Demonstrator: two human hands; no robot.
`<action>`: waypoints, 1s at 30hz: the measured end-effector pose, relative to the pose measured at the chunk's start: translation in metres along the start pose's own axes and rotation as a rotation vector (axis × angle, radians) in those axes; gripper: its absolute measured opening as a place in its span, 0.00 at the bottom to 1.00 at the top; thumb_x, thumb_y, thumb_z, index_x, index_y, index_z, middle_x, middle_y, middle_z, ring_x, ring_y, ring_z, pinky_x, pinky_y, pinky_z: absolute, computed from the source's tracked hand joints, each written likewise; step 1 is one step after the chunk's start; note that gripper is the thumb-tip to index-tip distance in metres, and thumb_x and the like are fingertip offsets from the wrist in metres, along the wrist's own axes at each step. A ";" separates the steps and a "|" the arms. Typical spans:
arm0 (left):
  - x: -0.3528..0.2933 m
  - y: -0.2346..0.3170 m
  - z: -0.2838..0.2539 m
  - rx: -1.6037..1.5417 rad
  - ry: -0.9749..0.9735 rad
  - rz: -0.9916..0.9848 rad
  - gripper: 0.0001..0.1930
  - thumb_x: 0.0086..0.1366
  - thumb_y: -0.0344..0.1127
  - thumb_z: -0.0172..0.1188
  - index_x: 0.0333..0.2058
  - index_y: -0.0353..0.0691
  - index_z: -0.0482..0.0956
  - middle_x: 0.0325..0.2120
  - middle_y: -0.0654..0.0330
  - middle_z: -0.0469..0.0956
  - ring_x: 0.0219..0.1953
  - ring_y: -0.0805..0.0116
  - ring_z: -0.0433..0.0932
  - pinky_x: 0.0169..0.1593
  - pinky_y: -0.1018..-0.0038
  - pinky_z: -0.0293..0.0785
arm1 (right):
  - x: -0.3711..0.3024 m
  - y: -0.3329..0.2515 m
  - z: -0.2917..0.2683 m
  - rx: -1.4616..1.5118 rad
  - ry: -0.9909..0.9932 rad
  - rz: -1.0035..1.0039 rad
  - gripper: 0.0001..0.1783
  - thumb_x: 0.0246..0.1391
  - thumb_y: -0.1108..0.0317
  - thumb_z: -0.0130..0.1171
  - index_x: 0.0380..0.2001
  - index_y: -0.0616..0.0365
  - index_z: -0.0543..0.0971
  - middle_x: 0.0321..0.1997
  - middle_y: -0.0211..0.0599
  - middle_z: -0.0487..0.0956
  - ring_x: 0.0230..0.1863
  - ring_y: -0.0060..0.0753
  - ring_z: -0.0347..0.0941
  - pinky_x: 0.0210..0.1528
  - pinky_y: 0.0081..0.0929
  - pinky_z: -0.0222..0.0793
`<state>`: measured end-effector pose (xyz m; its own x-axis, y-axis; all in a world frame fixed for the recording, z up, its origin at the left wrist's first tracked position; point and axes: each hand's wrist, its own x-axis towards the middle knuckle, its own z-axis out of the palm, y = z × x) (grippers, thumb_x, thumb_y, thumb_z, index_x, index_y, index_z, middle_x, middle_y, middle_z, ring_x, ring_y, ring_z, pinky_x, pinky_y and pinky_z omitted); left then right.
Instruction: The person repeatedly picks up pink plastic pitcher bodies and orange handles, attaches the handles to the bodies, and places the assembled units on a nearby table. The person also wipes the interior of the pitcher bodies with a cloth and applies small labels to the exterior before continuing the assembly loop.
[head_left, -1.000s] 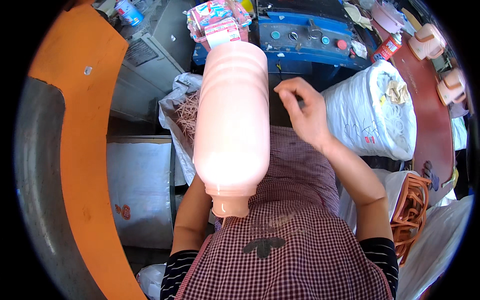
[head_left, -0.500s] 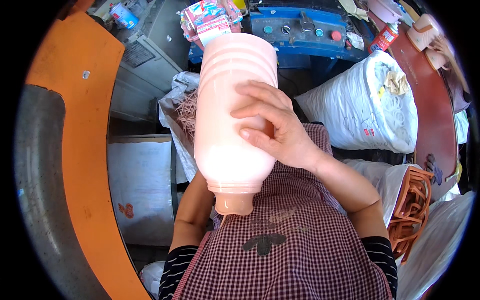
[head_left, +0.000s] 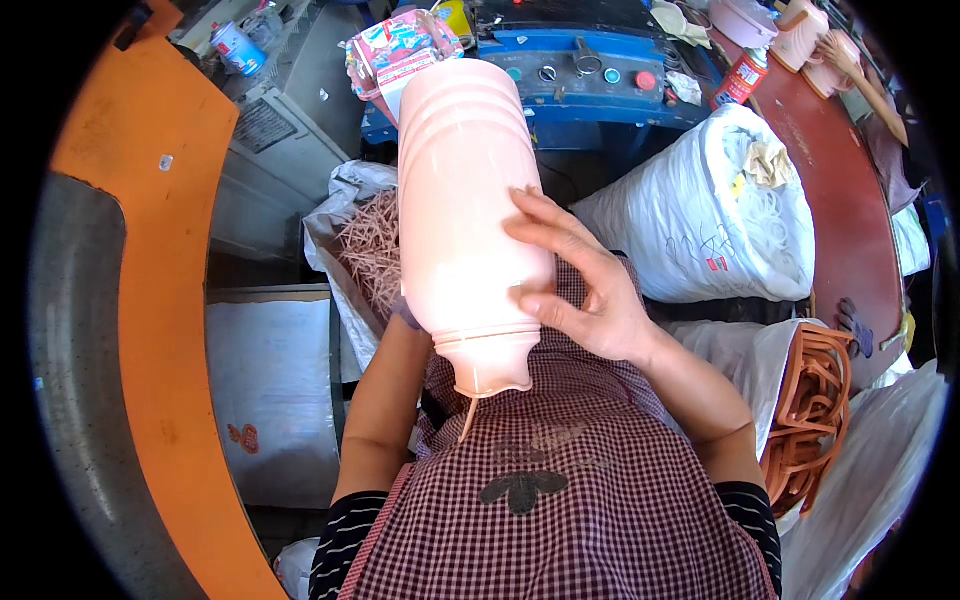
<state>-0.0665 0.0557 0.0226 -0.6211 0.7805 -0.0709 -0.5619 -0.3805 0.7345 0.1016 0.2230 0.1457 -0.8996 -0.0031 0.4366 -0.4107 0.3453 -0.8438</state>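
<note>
A pale pink plastic thermos casing (head_left: 468, 210) lies tilted in front of me, ringed end away and lipped spout (head_left: 492, 365) toward my apron. From the spout's lip hangs a thin pink plastic strip (head_left: 468, 418). My right hand (head_left: 590, 290) grips the casing's right side, with thumb and curved fingers spread against the wall. Behind the casing, on its left, is my left hand (head_left: 406, 312); only a bit of a dark glove shows, and its fingers are hidden.
Pink plastic scraps fill a sack (head_left: 325, 225) beyond my left forearm. An orange machine frame (head_left: 165, 350) stands at left, a blue control panel (head_left: 580, 75) ahead. At right are a white sack (head_left: 690, 215), brown handles (head_left: 805, 420) and another person's hand (head_left: 838, 55) at pink jugs.
The casing has turned and its spout has come up and away from my apron, so the hanging strip shows more. My right hand has shifted slightly down and right along the wall.
</note>
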 end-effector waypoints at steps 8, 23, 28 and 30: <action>-0.005 0.004 -0.002 -0.003 -0.016 -0.003 0.25 0.71 0.42 0.45 0.62 0.36 0.62 0.58 0.50 0.69 0.59 0.56 0.69 0.60 0.66 0.67 | -0.007 -0.009 0.008 -0.232 0.050 0.001 0.35 0.39 0.64 0.75 0.52 0.59 0.73 0.67 0.50 0.62 0.70 0.53 0.56 0.67 0.42 0.57; -0.019 0.000 -0.004 -0.041 -0.003 -0.006 0.25 0.72 0.43 0.44 0.63 0.37 0.62 0.59 0.50 0.68 0.60 0.56 0.68 0.61 0.65 0.66 | 0.010 -0.017 -0.007 0.044 -0.090 0.113 0.39 0.43 0.80 0.63 0.62 0.58 0.65 0.67 0.44 0.65 0.72 0.41 0.54 0.71 0.39 0.50; -0.021 -0.002 -0.005 -0.052 0.006 -0.011 0.25 0.72 0.43 0.44 0.63 0.37 0.61 0.59 0.50 0.68 0.60 0.56 0.68 0.62 0.65 0.66 | 0.007 -0.001 -0.006 0.144 -0.112 -0.023 0.33 0.49 0.74 0.62 0.61 0.59 0.67 0.67 0.44 0.64 0.72 0.44 0.53 0.72 0.42 0.48; -0.019 -0.002 -0.006 -0.055 0.003 -0.013 0.25 0.72 0.43 0.44 0.63 0.37 0.61 0.59 0.50 0.68 0.60 0.56 0.68 0.62 0.65 0.65 | 0.007 0.001 -0.005 0.064 -0.078 -0.089 0.31 0.51 0.71 0.61 0.60 0.59 0.69 0.67 0.44 0.65 0.71 0.45 0.54 0.71 0.42 0.50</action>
<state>-0.0568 0.0385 0.0190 -0.6153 0.7840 -0.0821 -0.5990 -0.3974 0.6952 0.0959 0.2280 0.1490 -0.8671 -0.1048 0.4871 -0.4957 0.2799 -0.8222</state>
